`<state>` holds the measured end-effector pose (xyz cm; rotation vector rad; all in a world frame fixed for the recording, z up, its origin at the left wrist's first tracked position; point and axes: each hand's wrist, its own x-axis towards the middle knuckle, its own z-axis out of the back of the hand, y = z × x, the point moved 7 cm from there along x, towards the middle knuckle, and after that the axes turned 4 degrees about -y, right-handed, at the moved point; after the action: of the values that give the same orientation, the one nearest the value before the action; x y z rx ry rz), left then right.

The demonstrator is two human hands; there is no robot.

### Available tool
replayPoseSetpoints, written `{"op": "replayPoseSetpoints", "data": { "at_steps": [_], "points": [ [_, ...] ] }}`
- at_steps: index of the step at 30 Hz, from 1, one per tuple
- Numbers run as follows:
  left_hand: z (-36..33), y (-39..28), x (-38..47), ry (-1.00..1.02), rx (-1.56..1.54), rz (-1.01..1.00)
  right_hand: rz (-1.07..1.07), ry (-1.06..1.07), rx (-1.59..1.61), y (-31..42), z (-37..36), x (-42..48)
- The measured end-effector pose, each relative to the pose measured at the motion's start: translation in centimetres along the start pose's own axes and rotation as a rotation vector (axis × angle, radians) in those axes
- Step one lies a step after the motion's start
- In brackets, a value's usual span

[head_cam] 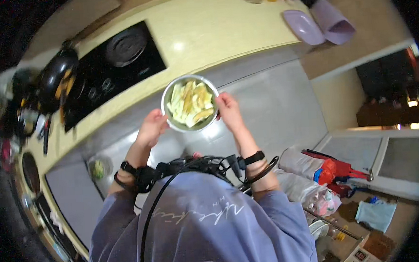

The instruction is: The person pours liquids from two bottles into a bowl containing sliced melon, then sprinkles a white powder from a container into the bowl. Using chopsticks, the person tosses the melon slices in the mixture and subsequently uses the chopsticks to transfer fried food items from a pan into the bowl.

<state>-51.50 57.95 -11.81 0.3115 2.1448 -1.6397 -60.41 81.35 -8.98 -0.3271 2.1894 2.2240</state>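
Held out before my chest is a round metal bowl [209,123] with a shiny rim. Inside lie several pale green and yellowish cut pieces of food [190,102], some with brownish surfaces; their exact kind is unclear. My left hand [153,125] pinches the bowl's left rim, thumb near the edge. On the opposite side, my right hand [229,110] grips the rim, its fingers partly hidden behind the bowl. The bowl is held above the floor, close to the front edge of the pale yellow countertop [203,30].
A black cooktop [105,78] is set into the counter, with a dark pan [56,75] to its left. Lavender plastic pieces [303,27] lie far right. A bin [100,168] with green scraps stands lower left. Bags [301,165] crowd the right floor. Black cables [190,164] cross my front.
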Motion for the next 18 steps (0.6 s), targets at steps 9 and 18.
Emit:
{"op": "replayPoseSetpoints", "data": {
  "at_steps": [9,18],
  "points": [
    [-9.4,-1.2,12.1,0.132,-0.082,0.105,-0.025,-0.085,-0.001,1.6,10.3,8.4],
    [-20.1,-4.1,30.4,0.056,-0.075,0.125,-0.173,-0.174,-0.055,0.5,23.2,16.5]
  ]
}}
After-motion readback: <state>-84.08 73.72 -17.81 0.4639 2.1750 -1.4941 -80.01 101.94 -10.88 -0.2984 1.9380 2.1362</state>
